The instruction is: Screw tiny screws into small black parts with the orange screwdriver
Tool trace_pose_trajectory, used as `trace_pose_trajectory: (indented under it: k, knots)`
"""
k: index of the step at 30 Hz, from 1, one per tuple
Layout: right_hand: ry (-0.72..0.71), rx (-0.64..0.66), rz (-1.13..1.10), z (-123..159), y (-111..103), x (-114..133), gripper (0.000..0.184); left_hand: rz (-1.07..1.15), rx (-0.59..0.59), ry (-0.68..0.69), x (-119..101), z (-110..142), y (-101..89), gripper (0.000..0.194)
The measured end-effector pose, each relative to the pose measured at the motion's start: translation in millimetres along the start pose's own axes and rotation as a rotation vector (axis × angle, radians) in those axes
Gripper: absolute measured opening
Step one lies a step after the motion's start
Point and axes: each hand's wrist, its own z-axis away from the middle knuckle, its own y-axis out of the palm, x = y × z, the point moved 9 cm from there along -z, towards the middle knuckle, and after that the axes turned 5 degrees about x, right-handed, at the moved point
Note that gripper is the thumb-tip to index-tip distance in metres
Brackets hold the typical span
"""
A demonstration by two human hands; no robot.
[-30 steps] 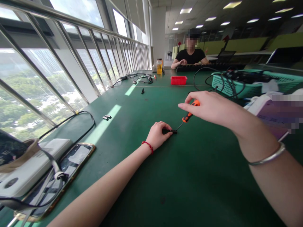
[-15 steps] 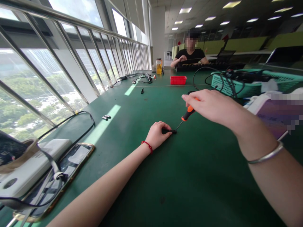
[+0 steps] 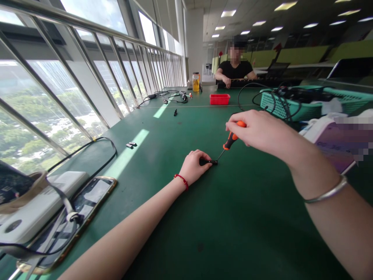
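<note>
My left hand (image 3: pixel 194 166), with a red string bracelet at the wrist, pinches a small dark elongated part (image 3: pixel 212 162) against the green table (image 3: pixel 175 217). Fingers cover much of that part, so its kind is unclear. An orange and black screwdriver (image 3: pixel 231 139) slants down from my right hand (image 3: pixel 250 126), which is closed around its handle. The screwdriver's tip meets the part's right end or sits very near it. Two small dark and silver pieces (image 3: pixel 131 145) lie to the left, and a small black piece (image 3: pixel 175 112) lies farther back.
At left are a phone (image 3: pixel 93 198), a white power bank (image 3: pixel 67 186) and cables. Farther back stand a red tray (image 3: pixel 220 99) and a jar (image 3: pixel 196 82). A green basket (image 3: pixel 279 105) of cables is at right. Another person (image 3: pixel 235 70) sits at the far end.
My right hand's fingers have shifted and closed in around the screwdriver handle, which now stands slightly steeper. My left hand stays put. The far person's hand has moved lower.
</note>
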Motion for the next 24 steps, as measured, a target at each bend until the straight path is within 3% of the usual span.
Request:
trace_pose_trajectory:
  k: [2,9,13,21,24]
  knots:
    - [-0.002,-0.011,0.001,-2.9,-0.1,-2.1,0.027,-0.001,-0.003,0.005,-0.4,-0.2,-0.2,0.008]
    - [0.044,-0.003,0.043,-0.5,0.4,-4.5,0.039,-0.003,-0.012,0.003,-0.5,0.4,-0.6,0.006]
    - [0.013,-0.013,0.043,-0.4,0.1,-3.1,0.029,-0.006,-0.014,0.007,-0.7,0.3,-0.1,0.007]
    - [0.017,-0.005,0.042,1.0,1.6,0.1,0.039,-0.004,-0.01,-0.004,-1.4,0.9,-1.0,0.007]
    - [-0.002,-0.014,0.042,-0.2,1.1,-1.6,0.027,-0.003,-0.008,-0.007,-2.0,1.3,-1.5,0.007]
